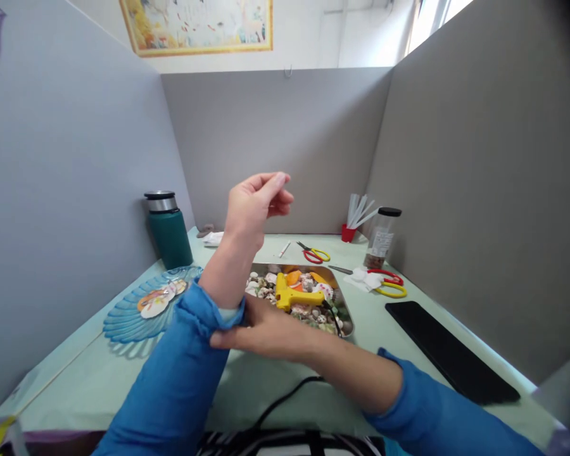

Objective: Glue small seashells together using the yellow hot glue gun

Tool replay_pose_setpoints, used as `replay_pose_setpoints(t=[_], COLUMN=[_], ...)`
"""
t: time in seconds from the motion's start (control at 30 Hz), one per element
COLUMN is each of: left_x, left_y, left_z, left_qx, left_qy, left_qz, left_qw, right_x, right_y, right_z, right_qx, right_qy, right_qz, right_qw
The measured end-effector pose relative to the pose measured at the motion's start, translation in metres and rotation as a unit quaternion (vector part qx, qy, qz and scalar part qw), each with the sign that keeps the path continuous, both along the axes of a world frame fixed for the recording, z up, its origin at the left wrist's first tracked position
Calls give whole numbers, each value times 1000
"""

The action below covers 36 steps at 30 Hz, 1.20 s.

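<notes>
Grey panels (275,145) box in your pale green table (370,323), and your left hand (256,199) is up toward eleven o'clock, thumb pressed against curled fingers! Your right hand (273,329) grips the left sleeve (178,370) at seven o'clock, right around the cuff. Down at six, a yellow glue gun (297,297) lies on shells (261,285) in a metal tray (344,301); your blue plate (123,316) sits at eight, the bottle (168,234) at nine, a jar (380,244) at three.
</notes>
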<state>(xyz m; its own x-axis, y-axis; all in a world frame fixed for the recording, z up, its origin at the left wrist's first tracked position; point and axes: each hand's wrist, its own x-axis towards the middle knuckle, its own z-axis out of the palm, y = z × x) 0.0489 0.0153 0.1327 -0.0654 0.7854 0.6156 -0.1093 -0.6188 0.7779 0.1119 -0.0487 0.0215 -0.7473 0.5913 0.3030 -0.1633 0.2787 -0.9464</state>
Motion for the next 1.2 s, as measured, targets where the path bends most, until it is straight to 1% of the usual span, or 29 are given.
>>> replay_pose_setpoints(t=[0.03, 0.1, 0.2, 0.27, 0.33, 0.43, 0.53, 0.6, 0.67, 0.73, 0.8, 0.83, 0.9, 0.93, 0.97, 1.07, 1.1, 1.13, 1.17, 1.2], left_x=[3, 5, 7, 10, 13, 20, 27, 32, 36, 37, 35, 32, 25, 21, 18, 8, 5, 1, -3, -8], left_y=[1, 3, 8, 11, 12, 7, -2, -7, -9, -8, -8, -10, -15, -20, -24, -38, -41, -42, -42, -40], left_z=[7, 15, 18, 14, 10, 5, -2, -9, -15, -16, -11, -6, 4, 8, 12, 14, 13, 12, 9, 5], left_qx=[7, 11, 11, 16, 31, 72, 117, 142, 150, 138, 104, 83, 35, 17, 11, -3, -7, -6, -1, 12], left_qy=[-13, -42, -62, -58, -49, -19, 36, 76, 113, 117, 71, 29, -47, -55, -42, -9, -1, 6, 13, 20], left_qz=[-12, -20, -18, -9, 15, 77, 126, 141, 136, 112, 61, 26, -43, -58, -63, -67, -74, -84, -94, -106], left_qw=[1000, 999, 998, 998, 998, 994, 984, 977, 973, 977, 990, 996, 997, 997, 997, 998, 997, 996, 995, 994], right_x=[-9, -20, -22, -19, -19, -20, -19, -15, -9, -4, -1, 0, 1, 1, 3, 14, 22, 31, 41, 52], right_y=[-2, -3, -3, -4, -6, -9, -7, -3, 1, 5, 7, 7, 8, 8, 9, 17, 22, 28, 34, 40], right_z=[-2, -4, -2, -1, -1, -1, 5, 12, 17, 18, 17, 16, 18, 20, 23, 36, 39, 41, 42, 40], right_qx=[-46, -120, -174, -189, -197, -200, -207, -217, -212, -188, -137, -104, -35, -4, 24, 104, 126, 167, 209, 253], right_qy=[56, 143, 214, 231, 244, 259, 280, 297, 306, 296, 265, 243, 190, 164, 145, 101, 61, -12, -85, -156], right_qz=[24, 35, 14, -3, -26, -58, -65, -70, -89, -113, -117, -109, -74, -50, -28, 24, 36, 54, 41, 7], right_qw=[997, 982, 961, 955, 949, 943, 935, 927, 924, 930, 947, 958, 978, 985, 989, 989, 989, 984, 973, 955])
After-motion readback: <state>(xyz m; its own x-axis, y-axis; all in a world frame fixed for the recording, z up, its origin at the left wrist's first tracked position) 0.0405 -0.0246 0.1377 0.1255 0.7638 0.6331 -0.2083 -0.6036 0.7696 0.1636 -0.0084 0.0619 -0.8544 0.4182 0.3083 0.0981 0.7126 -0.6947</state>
